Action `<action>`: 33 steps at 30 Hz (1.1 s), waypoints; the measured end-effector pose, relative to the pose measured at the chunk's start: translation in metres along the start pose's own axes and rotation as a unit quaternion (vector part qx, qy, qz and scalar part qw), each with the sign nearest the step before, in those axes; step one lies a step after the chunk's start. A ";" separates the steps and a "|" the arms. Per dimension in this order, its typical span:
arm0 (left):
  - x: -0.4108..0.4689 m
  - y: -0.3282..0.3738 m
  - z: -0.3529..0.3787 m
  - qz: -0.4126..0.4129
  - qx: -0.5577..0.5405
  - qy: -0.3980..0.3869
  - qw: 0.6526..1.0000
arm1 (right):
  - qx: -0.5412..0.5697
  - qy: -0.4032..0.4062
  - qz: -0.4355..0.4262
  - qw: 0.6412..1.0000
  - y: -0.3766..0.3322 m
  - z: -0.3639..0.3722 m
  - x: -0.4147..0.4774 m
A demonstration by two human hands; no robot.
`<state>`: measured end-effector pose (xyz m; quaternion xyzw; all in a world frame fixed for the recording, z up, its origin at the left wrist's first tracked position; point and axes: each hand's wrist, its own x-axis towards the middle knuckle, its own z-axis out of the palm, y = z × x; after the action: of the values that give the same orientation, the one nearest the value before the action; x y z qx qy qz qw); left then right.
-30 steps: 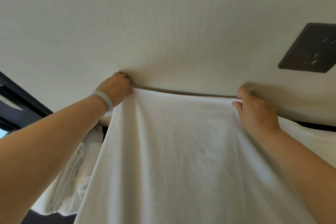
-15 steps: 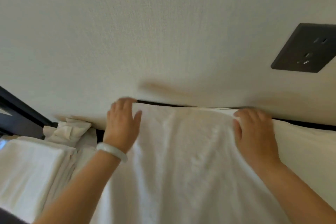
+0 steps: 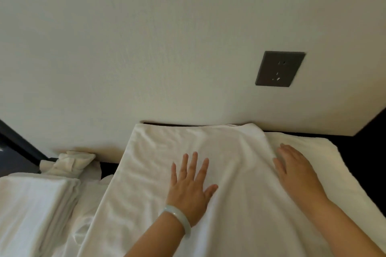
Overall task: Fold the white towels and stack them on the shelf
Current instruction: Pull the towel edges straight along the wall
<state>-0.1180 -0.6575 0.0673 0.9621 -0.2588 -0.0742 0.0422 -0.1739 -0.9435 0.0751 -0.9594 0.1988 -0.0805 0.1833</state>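
Covering the dark surface [image 3: 359, 152], a towel [image 3: 188, 142] reaches the wall [image 3: 146, 48].

Flat hands [image 3: 189, 189] on white towel [image 3: 150, 173]

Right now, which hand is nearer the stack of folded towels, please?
Left. The left hand lies flat on the spread towel, right of the stack; the right hand lies farther right.
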 end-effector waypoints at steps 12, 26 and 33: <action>-0.046 -0.013 0.031 -0.030 0.011 0.013 0.999 | -0.097 -0.042 0.048 0.993 0.060 0.011 -0.105; -0.001 0.045 0.005 0.008 -0.027 -0.033 0.999 | 0.074 -0.010 0.350 0.934 0.110 -0.087 0.005; 0.068 0.072 -0.016 0.066 -0.079 -0.002 0.995 | 0.156 -0.059 0.322 0.932 0.117 -0.086 0.039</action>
<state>-0.0929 -0.7528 0.0830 0.9367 -0.3149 -0.0929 0.1220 -0.1997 -1.0870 0.1127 -0.8062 0.4712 0.0100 0.3577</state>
